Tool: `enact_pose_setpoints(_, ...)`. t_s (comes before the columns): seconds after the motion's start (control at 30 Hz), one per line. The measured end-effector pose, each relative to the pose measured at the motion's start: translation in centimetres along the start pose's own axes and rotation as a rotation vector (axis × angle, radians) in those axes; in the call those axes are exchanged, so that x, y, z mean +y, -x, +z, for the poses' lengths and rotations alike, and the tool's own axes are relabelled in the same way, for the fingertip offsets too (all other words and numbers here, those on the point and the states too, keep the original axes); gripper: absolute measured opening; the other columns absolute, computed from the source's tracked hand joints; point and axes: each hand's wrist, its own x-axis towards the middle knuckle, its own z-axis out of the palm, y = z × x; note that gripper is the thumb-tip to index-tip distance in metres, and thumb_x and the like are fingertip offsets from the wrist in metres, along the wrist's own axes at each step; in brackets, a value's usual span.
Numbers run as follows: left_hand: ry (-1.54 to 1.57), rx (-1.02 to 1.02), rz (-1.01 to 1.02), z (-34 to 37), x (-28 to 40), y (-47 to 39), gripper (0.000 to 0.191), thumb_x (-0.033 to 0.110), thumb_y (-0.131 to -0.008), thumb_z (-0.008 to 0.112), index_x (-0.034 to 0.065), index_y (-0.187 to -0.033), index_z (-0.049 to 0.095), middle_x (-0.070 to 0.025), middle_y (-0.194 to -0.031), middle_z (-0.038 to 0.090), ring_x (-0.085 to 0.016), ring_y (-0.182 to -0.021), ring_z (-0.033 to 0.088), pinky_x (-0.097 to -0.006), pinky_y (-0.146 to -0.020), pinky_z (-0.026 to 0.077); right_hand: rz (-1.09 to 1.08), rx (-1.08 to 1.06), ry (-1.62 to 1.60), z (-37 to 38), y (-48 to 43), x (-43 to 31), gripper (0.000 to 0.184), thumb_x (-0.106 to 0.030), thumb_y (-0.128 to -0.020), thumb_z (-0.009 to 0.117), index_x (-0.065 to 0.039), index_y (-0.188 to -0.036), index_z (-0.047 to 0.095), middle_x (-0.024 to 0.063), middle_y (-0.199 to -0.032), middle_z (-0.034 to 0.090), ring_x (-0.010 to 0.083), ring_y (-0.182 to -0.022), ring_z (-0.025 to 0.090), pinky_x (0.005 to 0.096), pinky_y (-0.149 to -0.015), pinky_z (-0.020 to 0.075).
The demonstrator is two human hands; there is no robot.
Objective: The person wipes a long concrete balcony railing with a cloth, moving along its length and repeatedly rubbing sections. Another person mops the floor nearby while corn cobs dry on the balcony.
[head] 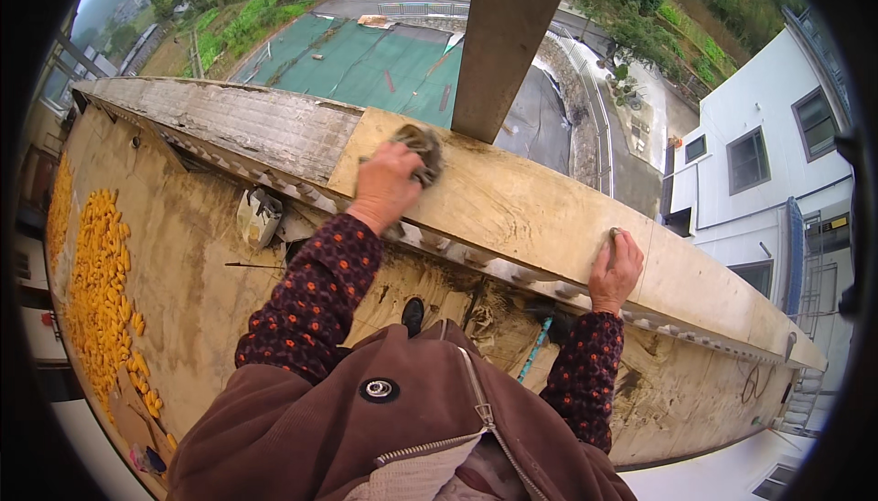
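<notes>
My left hand [388,182] grips a bunched, dirty grey-brown cloth [420,156], blurred, against the tiled top of a balustrade [494,206]. Wet, muddy smears streak the beige tiles to the right of the cloth. Farther right, my right hand [615,269] rests on the near edge of the same ledge with its fingers bent. A small greyish spot shows at its fingertips; I cannot tell whether it is a held object. Left of the cloth the ledge continues as bare, rough mortar [260,117].
A square post [511,41] rises at the ledge's outer edge, with a drop to the yard beyond. Below the ledge are a whitish container [259,218] and a turquoise-patterned pole [536,348] on the muddy floor. Corn cobs [99,281] cover the floor at left.
</notes>
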Motion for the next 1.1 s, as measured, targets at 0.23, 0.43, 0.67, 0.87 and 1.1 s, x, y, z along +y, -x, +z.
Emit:
enact_pose_setpoints(0.23,-0.134,0.028,0.044,0.3,0.7,-1.1,0.024,0.01,-0.068,0.072,0.0107,-0.092,0.069,-0.0047,-0.098,0.063,-0.028,-0.1,0.06,-0.0392,-0.077,0.055,0.06,0.021,0.083,0.3,0.0,-0.5,0.031,-0.018,-0.089,0.066,-0.007,-0.118,0.066,0.0093,-0.127,0.064,0.0321,-0.119,0.055,0.0435,-0.104,0.0412)
enact_pose_setpoints(0.43,0.083,-0.141,0.383,5.2,14.1,-4.3,0.028,0.014,-0.072,0.071,0.0136,-0.1,0.069,-0.0074,-0.107,0.062,-0.029,-0.105,0.057,-0.0411,-0.08,0.052,0.078,-0.019,0.021,0.0,0.0,-0.6,0.033,-0.016,-0.088,0.067,-0.007,-0.119,0.066,0.0084,-0.128,0.064,0.0313,-0.118,0.055,0.043,-0.103,0.0407)
enact_pose_setpoints(0.67,0.017,-0.244,0.233,3.4,2.2,-5.2,0.027,0.012,-0.071,0.069,0.0178,-0.097,0.074,-0.0026,-0.104,0.067,-0.029,-0.108,0.058,-0.0406,-0.084,0.055,0.06,-0.026,0.025,-0.2,0.0,-0.7,0.034,-0.016,-0.087,0.067,-0.008,-0.12,0.066,0.0074,-0.129,0.062,0.0306,-0.119,0.054,0.0434,-0.103,0.0402)
enact_pose_setpoints(0.87,-0.356,-0.234,-0.08,-3.0,-2.4,-4.9,0.038,0.011,-0.071,0.069,0.0153,-0.108,0.071,-0.0068,-0.105,0.065,-0.03,-0.11,0.058,-0.0411,-0.085,0.055,0.094,0.023,0.029,0.1,-0.1,-1.2,0.036,-0.018,-0.085,0.068,-0.008,-0.119,0.066,0.0067,-0.127,0.061,0.0302,-0.118,0.053,0.0434,-0.103,0.0394)
enact_pose_setpoints(1.1,0.133,-0.135,0.615,7.6,14.0,-4.8,0.035,0.01,-0.069,0.07,0.0123,-0.104,0.068,-0.0055,-0.102,0.062,-0.03,-0.103,0.058,-0.0388,-0.081,0.056,0.111,0.013,0.013,0.0,-0.1,-1.1,0.032,-0.018,-0.088,0.066,-0.008,-0.118,0.066,0.0071,-0.126,0.062,0.0296,-0.117,0.053,0.0437,-0.102,0.0399)
